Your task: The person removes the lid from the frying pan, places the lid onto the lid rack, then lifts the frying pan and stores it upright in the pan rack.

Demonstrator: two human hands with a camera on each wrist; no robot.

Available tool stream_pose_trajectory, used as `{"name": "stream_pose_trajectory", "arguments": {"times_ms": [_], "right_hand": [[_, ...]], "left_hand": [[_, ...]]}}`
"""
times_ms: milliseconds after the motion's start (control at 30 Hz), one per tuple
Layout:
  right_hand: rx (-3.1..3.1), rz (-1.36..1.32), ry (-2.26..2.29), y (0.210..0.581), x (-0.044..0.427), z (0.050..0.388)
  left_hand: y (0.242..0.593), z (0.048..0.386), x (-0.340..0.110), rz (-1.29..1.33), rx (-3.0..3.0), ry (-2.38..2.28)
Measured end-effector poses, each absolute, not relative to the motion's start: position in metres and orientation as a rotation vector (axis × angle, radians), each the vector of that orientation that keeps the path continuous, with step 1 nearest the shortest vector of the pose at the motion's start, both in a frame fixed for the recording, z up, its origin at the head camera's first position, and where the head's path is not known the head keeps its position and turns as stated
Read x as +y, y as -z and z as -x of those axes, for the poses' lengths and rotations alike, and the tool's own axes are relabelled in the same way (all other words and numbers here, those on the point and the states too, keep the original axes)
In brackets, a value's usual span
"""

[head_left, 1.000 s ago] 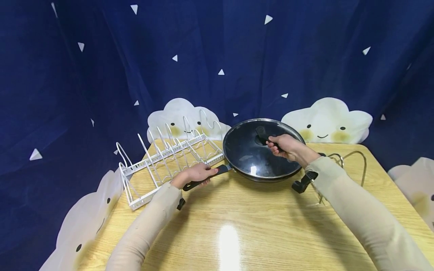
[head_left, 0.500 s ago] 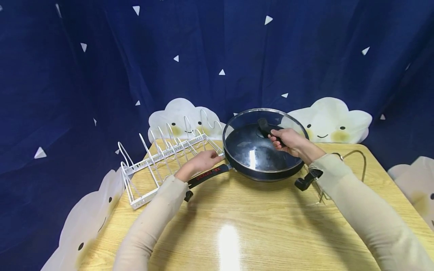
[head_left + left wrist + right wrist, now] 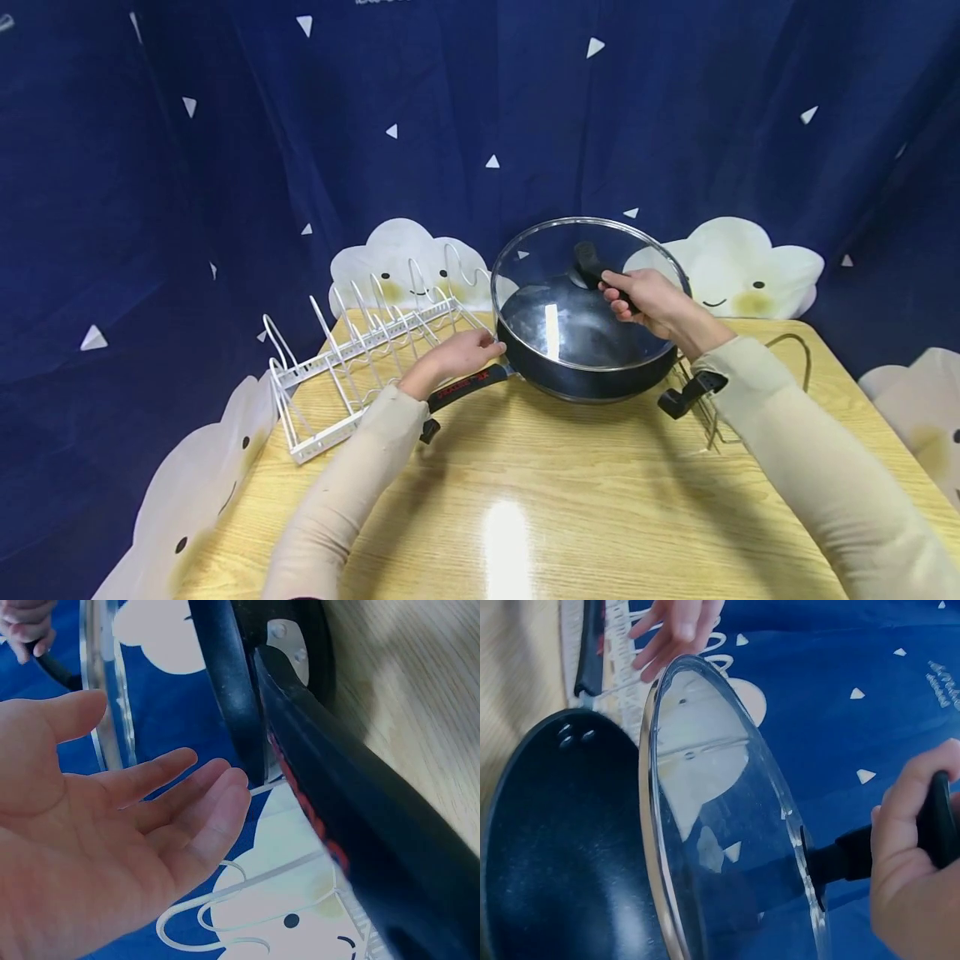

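Hands (image 3: 463,354) apart, pan (image 3: 585,380) below, lid (image 3: 553,292) in right (image 3: 652,304)

Blue curtain (image 3: 442,75) — glossy wooden table (image 3: 600,492).

The right sleeve (image 3: 810,467) hides much of the metal wire stand (image 3: 807,360), red lettering (image 3: 463,386) on the pan handle (image 3: 352,787) is too small to read, and the right wrist view's bottom edge cuts off the glass lid (image 3: 727,817) and deep frying pan (image 3: 570,840).
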State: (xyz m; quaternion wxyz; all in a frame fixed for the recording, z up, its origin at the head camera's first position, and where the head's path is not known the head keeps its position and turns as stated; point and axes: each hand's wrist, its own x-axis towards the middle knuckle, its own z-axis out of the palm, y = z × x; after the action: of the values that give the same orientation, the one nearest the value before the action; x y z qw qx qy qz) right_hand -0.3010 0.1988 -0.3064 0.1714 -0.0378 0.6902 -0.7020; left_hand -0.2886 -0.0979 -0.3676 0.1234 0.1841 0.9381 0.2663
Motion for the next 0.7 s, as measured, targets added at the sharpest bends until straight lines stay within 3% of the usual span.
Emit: {"name": "stream_pose_trajectory", "arguments": {"times_ms": [400,700], "right_hand": [[2.052,0.172,2.062,0.273,0.208,0.279],[2.159,0.183,2.102,0.269,0.228,0.258]], "left_hand": [[0.361,0.280,-0.075,-0.614,2.727,-0.841],[0.366,0.275,-0.052,-0.696,2.766,-0.845]]}}
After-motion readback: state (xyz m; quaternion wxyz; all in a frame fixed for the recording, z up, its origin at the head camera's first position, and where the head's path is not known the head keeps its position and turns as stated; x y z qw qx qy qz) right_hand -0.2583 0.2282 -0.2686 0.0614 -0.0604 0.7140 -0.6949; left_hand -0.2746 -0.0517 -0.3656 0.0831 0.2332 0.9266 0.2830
